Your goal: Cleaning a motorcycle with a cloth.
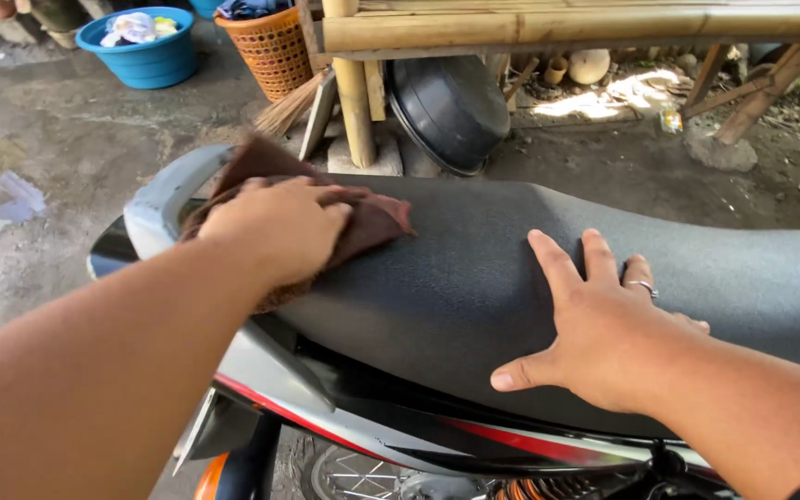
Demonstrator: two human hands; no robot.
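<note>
Plainly, from the head camera looking down, the left hand [275,227] lies palm-down on a brown cloth [372,222], its grip pressing the bunched fabric flat against the rear end of a black motorcycle seat [474,268]. The fingers curl loosely over the cloth rather than pinching it, so the weight of the arm keeps it on the seat cover. The cloth sits at the seat's back edge, partly draped over the silver grab rail [155,208] behind it.

The right hand [599,333] rests further along the seat, near its middle, fingers spread and flat, holding nothing; its grip is released. It looks like a bracing hand, steadying the body or the bike. A ring [641,287] shows on one finger.

Below the seat's near edge run silver and red side panels [344,431], with a spoked wheel [354,477] under them. Beyond the bike, on the damp concrete floor, stand a blue basin [145,56] and an orange basket [275,51], well apart from the hands. A black tub [446,111] leans against a bamboo post [354,93] of the bench above.
</note>
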